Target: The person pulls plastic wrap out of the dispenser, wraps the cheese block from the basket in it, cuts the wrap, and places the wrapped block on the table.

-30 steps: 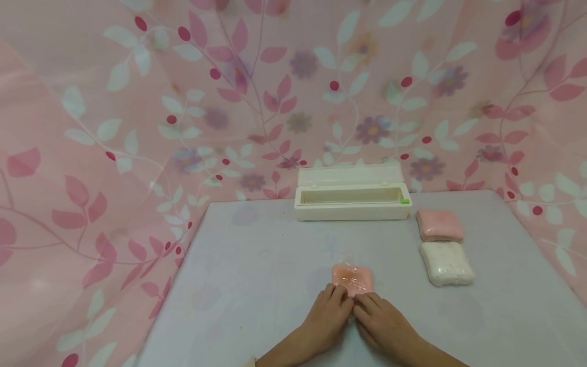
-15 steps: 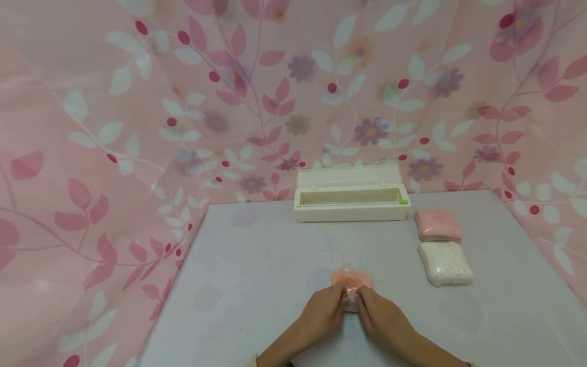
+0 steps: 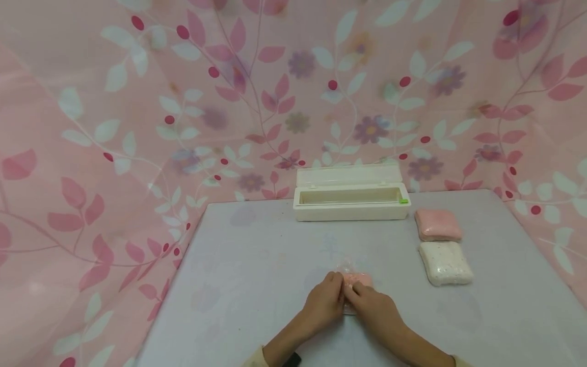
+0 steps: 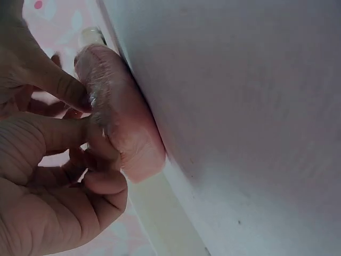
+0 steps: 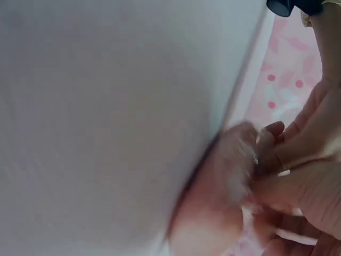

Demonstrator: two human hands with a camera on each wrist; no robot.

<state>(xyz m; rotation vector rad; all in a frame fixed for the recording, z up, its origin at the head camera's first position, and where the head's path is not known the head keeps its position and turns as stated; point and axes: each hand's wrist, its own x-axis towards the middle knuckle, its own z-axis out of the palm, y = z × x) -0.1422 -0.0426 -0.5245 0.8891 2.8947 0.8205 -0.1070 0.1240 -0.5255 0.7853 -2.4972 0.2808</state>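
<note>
A pink, rounded square block (image 3: 362, 279) wrapped in clear cling film lies on the table near its front. My left hand (image 3: 323, 298) is bent over the block's left part, pinching the film. From the right, my right hand (image 3: 378, 308) reaches across the top, its fingers also pinching film close to the left fingertips. In the left wrist view, gathered film (image 4: 98, 101) bunches up at the fingertips over the pink block (image 4: 136, 125). The right wrist view shows the block (image 5: 213, 208) slightly blurred. Both hands cover much of its top.
At the back stands a long white cling film box (image 3: 353, 211), lid raised, with a green slider (image 3: 403, 201). To the right lie a pink wrapped block (image 3: 438, 225) and a white wrapped block (image 3: 446, 263). A pink floral curtain (image 3: 252, 102) hangs behind the table (image 3: 247, 275).
Both hands have moved from the block's near edge up onto its top. The right hand has since shifted left, bringing the fingertips together. The box and other blocks stay put.
</note>
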